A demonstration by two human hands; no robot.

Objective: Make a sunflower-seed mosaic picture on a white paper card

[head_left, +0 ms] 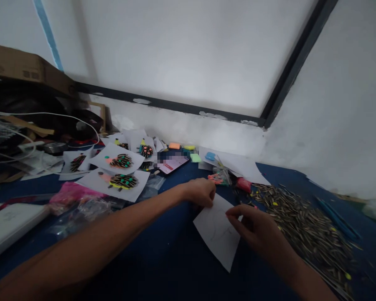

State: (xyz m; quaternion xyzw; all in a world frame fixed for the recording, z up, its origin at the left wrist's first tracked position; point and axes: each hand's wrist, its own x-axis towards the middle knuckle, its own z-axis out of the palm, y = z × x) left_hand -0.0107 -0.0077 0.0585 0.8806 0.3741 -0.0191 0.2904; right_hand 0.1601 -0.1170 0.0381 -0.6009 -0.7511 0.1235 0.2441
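A white sheet of paper (217, 238) with faint pencil lines lies tilted in front of me on the blue tabletop. My left hand (202, 192) is closed at its upper left corner, its curled fingertips gripping the edge. Over the sheet's right side, my right hand (253, 223) makes a pinch, thumb and forefinger close together. Whatever sits between those fingertips is too small or hidden to make out. Just right of that hand spreads a big pile of striped sunflower seeds (301, 221), dotted with small yellow bits.
Finished hedgehog pictures (123, 181) made of seeds and coloured clay lie at left. A phone (174, 164), an orange clay block (174, 146), a green one (195, 158) and a red packet (243, 184) are farther back. Pink plastic (73, 194) and a white box (15, 225) stand left.
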